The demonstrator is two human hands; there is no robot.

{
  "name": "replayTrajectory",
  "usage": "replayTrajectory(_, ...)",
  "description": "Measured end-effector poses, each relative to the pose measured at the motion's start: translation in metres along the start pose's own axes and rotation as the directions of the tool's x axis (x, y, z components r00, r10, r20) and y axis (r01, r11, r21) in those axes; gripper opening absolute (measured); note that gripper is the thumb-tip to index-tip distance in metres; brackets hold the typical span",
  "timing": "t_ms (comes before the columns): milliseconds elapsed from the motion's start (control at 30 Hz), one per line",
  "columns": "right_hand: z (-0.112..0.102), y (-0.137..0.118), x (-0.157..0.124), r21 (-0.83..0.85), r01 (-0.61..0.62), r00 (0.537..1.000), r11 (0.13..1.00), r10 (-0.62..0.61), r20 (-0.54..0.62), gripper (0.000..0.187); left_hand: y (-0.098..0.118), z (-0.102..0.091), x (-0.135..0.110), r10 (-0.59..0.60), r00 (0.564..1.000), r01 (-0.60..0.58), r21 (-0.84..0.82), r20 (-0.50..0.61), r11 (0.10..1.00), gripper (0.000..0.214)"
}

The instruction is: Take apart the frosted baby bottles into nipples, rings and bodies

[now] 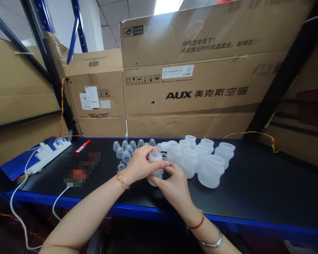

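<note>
Our left hand (140, 164) curls closed around the top of a frosted plastic bottle (155, 173), our right hand (176, 185) pinching its side, just behind the table's blue front edge (159, 211); more bottles (201, 164) crowd 2 o'clock, black tabletop (270, 183) lying open at 3 o'clock

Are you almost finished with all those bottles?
Not yet, it looks like. Done: hard to tell, because the frosted plastic bottles standing together have open mouths. In hand: your left hand and right hand are both on one bottle with a domed top. Left: a group of clear domed caps sits on the bench beside them.
</note>
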State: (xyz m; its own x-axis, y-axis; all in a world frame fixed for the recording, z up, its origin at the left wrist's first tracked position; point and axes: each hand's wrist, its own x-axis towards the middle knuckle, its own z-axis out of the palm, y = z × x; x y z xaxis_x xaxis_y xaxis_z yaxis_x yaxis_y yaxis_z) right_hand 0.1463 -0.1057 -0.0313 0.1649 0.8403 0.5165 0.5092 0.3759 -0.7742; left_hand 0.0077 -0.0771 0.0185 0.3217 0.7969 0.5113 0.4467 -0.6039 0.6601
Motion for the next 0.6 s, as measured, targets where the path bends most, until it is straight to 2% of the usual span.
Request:
replayTrajectory(100, 0.001, -0.001, -0.003, -0.039, -0.023, 0.996, 0.999, 0.02, -0.088, 0.029, 0.001, 0.004, -0.002, 0.059, 0.998, -0.058, 0.047, -0.015, 0.997, 0.043)
replayTrajectory(200, 0.0, -0.003, -0.006, -0.052, -0.021, 0.992, 0.998, 0.015, -0.128, 0.026, 0.002, 0.007, -0.003, 0.073, 0.997, -0.073, 0.064, -0.005, 0.995, 0.045)
replayTrajectory(333, -0.001, -0.002, -0.008, -0.054, -0.002, 0.987, 0.999, -0.006, -0.16, 0.026, 0.005, 0.004, -0.004, 0.064, 0.996, -0.067, 0.056, 0.066, 0.996, 0.045)
replayTrajectory(467, -0.003, 0.003, -0.012, -0.05, 0.01, 0.996, 0.999, -0.014, -0.089, 0.033, 0.003, -0.004, -0.002, 0.033, 0.983, -0.013, -0.111, 0.178, 0.994, 0.036)
replayTrajectory(600, -0.005, 0.007, -0.015, -0.088, 0.035, 0.994, 0.995, -0.044, -0.098, 0.039, -0.003, -0.007, -0.001, -0.02, 0.97, 0.093, -0.29, 0.244, 0.953, 0.036)
